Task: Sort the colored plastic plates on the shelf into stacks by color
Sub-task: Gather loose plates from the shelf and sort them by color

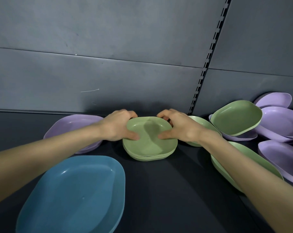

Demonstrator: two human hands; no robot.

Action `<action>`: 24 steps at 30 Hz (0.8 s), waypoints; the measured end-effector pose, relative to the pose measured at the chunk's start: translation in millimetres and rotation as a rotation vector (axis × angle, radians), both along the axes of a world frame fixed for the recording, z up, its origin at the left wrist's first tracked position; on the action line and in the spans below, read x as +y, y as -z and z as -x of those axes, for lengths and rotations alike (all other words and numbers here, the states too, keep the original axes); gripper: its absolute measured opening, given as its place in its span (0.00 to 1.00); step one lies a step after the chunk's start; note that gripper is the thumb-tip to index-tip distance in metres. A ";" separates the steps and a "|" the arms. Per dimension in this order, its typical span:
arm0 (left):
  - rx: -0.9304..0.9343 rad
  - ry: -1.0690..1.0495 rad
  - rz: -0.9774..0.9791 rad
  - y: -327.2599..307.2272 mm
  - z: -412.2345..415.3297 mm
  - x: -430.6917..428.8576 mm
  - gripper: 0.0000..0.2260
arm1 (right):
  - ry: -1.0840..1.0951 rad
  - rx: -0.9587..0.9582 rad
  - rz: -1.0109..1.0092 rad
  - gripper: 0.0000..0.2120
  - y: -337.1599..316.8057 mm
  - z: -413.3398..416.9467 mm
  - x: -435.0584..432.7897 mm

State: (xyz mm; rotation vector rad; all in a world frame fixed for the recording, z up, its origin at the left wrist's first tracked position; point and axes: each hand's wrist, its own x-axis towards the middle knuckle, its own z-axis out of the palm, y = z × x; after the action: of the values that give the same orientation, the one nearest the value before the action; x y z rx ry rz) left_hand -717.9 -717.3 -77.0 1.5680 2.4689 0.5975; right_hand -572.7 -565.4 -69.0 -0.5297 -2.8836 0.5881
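head view. green stack (149, 145) is found at the middle of the shelf (167, 190), toward the back wall, flat and face up, several plates deep. it is gripped from both sides. left hand (118, 126) is clamped on the left rim, thumb laid on the inner face, fingers curled over the far corner. right hand (177, 126) is set the same way on the right rim. whether the whole stack or only the top plate is held cannot be told.

blue plates (75, 195) are stacked near left, well apart from the green. a purple plate (70, 125) is partly hidden behind the left forearm. on the right, a loose green plate (236, 116) is seen tilted on a jumble of purple plates (280, 121); these are unsorted.

key relation: the stack lies straight ahead, centred between the hands, neither hand nearer. the plates are squarish, with no marked long axis. the remaining green is all to the right, so the right hand is judged the nearer for the next pick.
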 end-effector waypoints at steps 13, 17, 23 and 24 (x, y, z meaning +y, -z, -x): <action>-0.038 0.067 0.073 -1.2 1.4 0.1 0.22 | 0.064 -0.113 -0.138 0.25 0.9 2.5 -5.6; 0.077 0.096 0.128 -5.5 -0.3 0.8 0.21 | 0.088 -0.164 -0.236 0.27 -3.3 -1.3 -11.7; 0.223 0.133 0.048 -34.7 -17.3 2.2 0.31 | 0.138 -0.106 -0.261 0.28 -30.7 -28.6 -10.4; 0.230 0.142 0.017 -42.7 -23.6 3.1 0.29 | 0.144 -0.079 -0.266 0.27 -37.3 -36.1 -8.1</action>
State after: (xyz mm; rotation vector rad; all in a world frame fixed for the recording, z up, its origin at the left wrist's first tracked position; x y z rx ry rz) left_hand -694.3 -714.1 -34.3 1.8819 2.4810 0.3922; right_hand -536.6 -573.5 -31.7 -0.7233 -2.8998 0.1625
